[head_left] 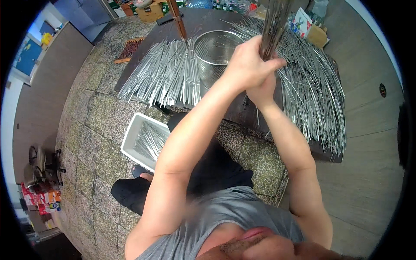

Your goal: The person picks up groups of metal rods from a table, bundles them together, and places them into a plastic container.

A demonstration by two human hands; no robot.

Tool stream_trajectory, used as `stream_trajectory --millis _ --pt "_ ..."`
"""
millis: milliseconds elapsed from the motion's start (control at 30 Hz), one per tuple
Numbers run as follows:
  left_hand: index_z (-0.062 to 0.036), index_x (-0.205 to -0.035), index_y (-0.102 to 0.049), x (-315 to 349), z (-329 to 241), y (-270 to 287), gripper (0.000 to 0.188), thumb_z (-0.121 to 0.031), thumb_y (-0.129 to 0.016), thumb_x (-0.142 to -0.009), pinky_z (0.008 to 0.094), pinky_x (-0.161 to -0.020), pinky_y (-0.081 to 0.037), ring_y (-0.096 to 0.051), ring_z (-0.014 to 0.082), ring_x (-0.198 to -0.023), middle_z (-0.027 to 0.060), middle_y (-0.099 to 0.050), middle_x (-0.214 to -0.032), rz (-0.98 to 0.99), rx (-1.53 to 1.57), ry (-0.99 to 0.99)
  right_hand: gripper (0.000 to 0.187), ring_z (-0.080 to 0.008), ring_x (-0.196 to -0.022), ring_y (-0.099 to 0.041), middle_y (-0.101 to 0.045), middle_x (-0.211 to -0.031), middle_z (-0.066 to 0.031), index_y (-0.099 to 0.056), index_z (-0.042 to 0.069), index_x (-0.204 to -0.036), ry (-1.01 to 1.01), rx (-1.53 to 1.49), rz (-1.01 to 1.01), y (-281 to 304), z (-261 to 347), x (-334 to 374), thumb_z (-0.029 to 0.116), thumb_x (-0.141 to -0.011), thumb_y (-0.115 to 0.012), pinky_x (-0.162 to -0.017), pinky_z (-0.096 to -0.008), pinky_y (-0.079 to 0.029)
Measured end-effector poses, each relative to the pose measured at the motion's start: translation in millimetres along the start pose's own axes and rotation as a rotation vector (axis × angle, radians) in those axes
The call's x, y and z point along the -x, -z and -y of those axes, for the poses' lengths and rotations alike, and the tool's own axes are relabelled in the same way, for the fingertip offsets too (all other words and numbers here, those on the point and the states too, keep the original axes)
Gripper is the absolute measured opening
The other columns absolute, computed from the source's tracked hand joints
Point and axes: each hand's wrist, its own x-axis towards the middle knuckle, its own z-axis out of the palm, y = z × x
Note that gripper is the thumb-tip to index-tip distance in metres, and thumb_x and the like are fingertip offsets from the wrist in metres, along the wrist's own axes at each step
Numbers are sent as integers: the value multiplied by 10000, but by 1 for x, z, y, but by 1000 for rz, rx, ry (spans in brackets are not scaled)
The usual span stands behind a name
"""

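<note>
Both my hands are raised together over the dark table (pixel 236 110). My left hand (pixel 248 65) is wrapped round the lower part of an upright bundle of thin dark rods, which look like metal skewers (pixel 273 30). Its thumb sticks out to the right. Just below it is my right hand (pixel 263 90), closed at the bundle's lower end; its fingers are mostly hidden. Left of my hands stands a round wire-mesh basket (pixel 216 47). Silvery skewers lie in a fanned pile (pixel 162 71) at left and a larger, tangled pile (pixel 314 91) at right.
A bound bundle of brown sticks (pixel 177 19) rises behind the left pile. On the speckled tile floor, a white plastic tub (pixel 125 145) holds more thin rods, beside my leg. Bottles and boxes (pixel 149 12) line the far side. A wood-coloured panel (pixel 368 108) borders the right.
</note>
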Motion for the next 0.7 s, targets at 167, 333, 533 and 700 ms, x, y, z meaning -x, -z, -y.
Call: stream_trajectory --millis 167,333,533,700 --pt "-24 -861 -623 3 14 -9 268 -200 -784 -738 274 -665 -495 -594 100 -691 47 -652 -754 -31 69 23 458 -233 -1022 -641 -651 -1107 -150 -460 2 -1246 -191 -96 52 -2 3 15 164 -858 -643 -856 -322 -488" --pt "-29 -853 -612 8 15 -21 238 -163 -776 -744 269 -677 -488 -566 81 -706 16 -632 -752 -67 223 50 434 -222 -1004 -648 -660 -1083 -150 -490 2 -1216 -260 -137 66 0 0 31 171 -852 -655 -846 -323 -490" --pt "-19 -964 -632 12 19 -26 284 -190 -736 -762 328 -738 -497 -629 161 -774 89 -678 -836 -33 266 117 460 -266 -1022 -648 -665 -1090 -169 -514 22 -1234 -391 -54 171 5 -11 53 216 -845 -664 -848 -349 -490" --pt "-8 -938 -637 15 22 -30 266 -207 -722 -784 329 -699 -500 -634 175 -717 105 -668 -770 -66 226 116 523 -261 -1023 -644 -656 -1103 -147 -492 21 -1263 -451 -38 276 14 -18 61 228 -823 -685 -839 -355 -493"
